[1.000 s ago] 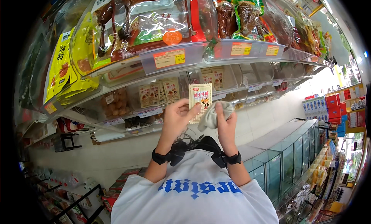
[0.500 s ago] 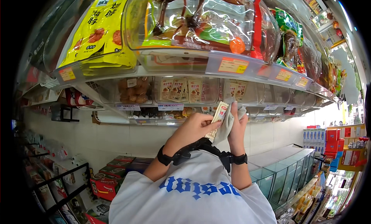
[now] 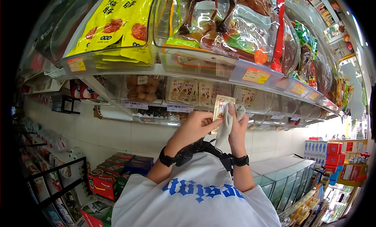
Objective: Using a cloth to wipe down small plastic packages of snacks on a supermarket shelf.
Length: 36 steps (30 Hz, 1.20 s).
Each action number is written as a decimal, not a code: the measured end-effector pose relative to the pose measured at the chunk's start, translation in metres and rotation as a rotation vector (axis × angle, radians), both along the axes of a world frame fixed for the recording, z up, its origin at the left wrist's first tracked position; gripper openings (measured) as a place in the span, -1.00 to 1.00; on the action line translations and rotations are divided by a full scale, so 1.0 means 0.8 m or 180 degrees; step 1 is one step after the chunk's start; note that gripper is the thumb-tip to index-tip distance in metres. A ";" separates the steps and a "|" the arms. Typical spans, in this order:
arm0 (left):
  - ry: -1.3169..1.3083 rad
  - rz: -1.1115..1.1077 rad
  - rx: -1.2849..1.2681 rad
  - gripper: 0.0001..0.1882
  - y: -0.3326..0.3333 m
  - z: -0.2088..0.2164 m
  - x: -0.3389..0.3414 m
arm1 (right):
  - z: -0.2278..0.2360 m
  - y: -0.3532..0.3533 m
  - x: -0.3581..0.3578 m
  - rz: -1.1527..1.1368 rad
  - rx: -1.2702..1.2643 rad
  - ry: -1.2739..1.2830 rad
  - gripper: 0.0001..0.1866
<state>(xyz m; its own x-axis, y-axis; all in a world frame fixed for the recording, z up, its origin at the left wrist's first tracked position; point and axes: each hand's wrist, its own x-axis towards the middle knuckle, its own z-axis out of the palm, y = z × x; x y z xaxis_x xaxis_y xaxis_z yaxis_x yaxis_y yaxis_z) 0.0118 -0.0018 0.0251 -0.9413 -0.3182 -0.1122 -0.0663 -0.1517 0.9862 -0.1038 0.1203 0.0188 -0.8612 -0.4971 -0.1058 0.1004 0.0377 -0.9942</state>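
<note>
Between my two hands, in front of the shelf, stands a small flat cream-coloured snack packet [image 3: 220, 106] with red print. My left hand [image 3: 194, 127] pinches its left edge between thumb and fingers. A pale grey cloth [image 3: 225, 130] is gripped in my right hand [image 3: 237, 129], whose thumb presses the cloth against the front of the packet. Part of the packet's lower end is hidden by the cloth and my fingers. Similar packets [image 3: 188, 90] stand in a clear bin just behind my hands.
Above hangs the upper shelf with yellow snack bags [image 3: 117, 25] and large vacuum-packed meat [image 3: 231, 27] in clear bins. A bin of brown round food [image 3: 143, 88] is left of the packets. Glass-topped cabinets [image 3: 280, 180] stand right, red cartons [image 3: 103, 184] left.
The packet has turned so its printed face shows more, and the cloth now lies over its right side. The view has shifted, with the shelves moving rightward in the picture.
</note>
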 end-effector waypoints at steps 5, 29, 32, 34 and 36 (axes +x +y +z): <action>0.0029 0.0136 -0.0351 -0.75 -0.005 -0.009 -0.015 | 0.002 0.001 0.001 -0.0310 -0.0276 -0.0163 -0.79; -0.0185 0.0642 -0.0775 -0.74 -0.058 -0.130 -0.079 | -0.057 -0.030 -0.010 0.0970 0.0670 0.1830 -0.51; -0.0424 0.0500 -0.0970 -0.76 -0.067 -0.133 -0.079 | -0.051 -0.019 -0.012 0.1033 0.0696 0.1819 -0.54; -0.0590 0.0476 -0.1152 -0.77 -0.064 -0.136 -0.084 | -0.040 -0.011 -0.013 0.1140 0.0772 0.1762 -0.54; -0.0663 0.0803 -0.2286 -0.71 -0.051 -0.132 -0.089 | -0.026 -0.001 -0.015 0.1299 0.0802 0.1391 -0.61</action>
